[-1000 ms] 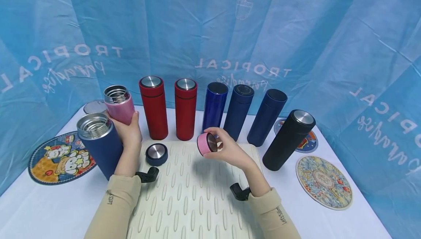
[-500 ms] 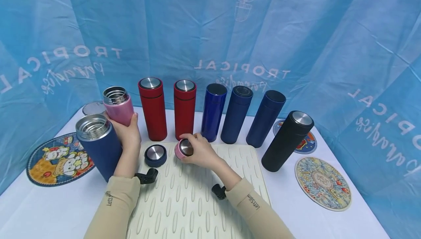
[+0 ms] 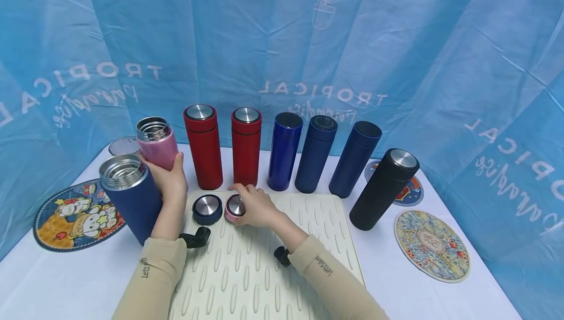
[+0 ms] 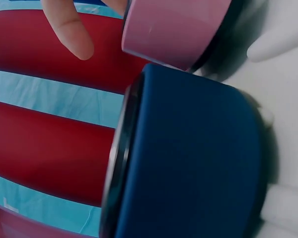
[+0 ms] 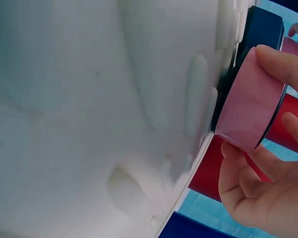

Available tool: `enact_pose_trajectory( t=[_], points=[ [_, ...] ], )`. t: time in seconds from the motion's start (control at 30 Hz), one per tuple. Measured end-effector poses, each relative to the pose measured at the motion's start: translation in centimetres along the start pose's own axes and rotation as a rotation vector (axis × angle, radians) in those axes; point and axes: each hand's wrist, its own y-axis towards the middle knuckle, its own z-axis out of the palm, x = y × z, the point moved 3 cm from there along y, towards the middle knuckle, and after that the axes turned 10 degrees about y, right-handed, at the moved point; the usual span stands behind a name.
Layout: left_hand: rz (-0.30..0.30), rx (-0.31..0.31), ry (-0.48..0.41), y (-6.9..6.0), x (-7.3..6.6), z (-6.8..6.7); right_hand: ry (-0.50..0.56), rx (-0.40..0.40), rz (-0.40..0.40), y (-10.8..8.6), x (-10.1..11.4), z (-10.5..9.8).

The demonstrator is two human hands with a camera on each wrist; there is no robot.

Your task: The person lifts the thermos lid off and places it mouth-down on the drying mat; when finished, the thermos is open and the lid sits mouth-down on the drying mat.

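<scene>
My left hand (image 3: 169, 178) grips an uncapped pink thermos (image 3: 158, 148), its steel threaded mouth facing up. In front of it stands an uncapped dark blue thermos (image 3: 132, 202), partly behind my left forearm. At the back of the cream ribbed mat (image 3: 246, 271), my right hand (image 3: 257, 207) holds a pink lid (image 5: 251, 99) by its sides, thumb on one side and fingers on the other. The lid sits on the mat, steel disc up. Close beside it on the left lies a dark blue lid (image 3: 207, 209), which fills much of the left wrist view.
Behind the mat stand two red thermoses (image 3: 204, 153) (image 3: 246, 153), a glossy blue one (image 3: 284, 158) and two navy ones (image 3: 314, 161) (image 3: 352, 163). A black thermos (image 3: 381, 193) stands right. Round patterned mats (image 3: 434, 245) (image 3: 79, 217) lie at both sides.
My right hand has carried the pink lid left and down from above the mat, setting it beside the blue lid. My left hand keeps its grip on the pink thermos.
</scene>
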Motion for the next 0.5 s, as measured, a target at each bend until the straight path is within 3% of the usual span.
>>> enact_pose_trajectory(
  t=[0.5],
  points=[
    [0.001,0.001,-0.014,-0.02,0.05,-0.03,-0.027,0.035,0.000,0.22,0.27,0.31]
  ],
)
